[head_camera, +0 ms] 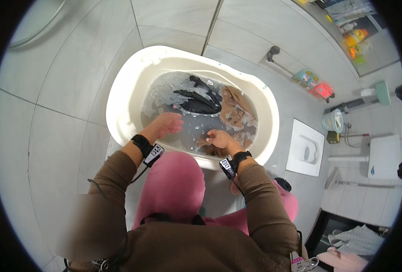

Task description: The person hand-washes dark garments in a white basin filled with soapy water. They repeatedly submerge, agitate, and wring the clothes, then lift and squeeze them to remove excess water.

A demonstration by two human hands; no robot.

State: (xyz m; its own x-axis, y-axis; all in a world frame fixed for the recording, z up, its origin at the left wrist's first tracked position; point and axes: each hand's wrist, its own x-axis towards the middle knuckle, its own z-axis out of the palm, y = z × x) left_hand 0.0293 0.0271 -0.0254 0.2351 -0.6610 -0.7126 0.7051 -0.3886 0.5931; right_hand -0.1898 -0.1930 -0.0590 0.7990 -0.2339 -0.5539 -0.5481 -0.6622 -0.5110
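Observation:
A cream plastic tub of cloudy, sudsy water lies before me. My left hand is over the water near the tub's close left side. Its fingers are blurred and loosely spread, with nothing visible in them. My right hand hovers above brown wet cloth at the near side, fingers loosely curled and nothing seen in its grasp. A black garment floats in the middle, partly under water. Beyond my right hand, a larger brown cloth soaks against the tub's right side. White foam covers the far left water.
My pink-trousered knee is close against the tub's near rim. To the right, a squat toilet is set in the grey floor. A pail stands by the wall, and a wall rail holds bath items.

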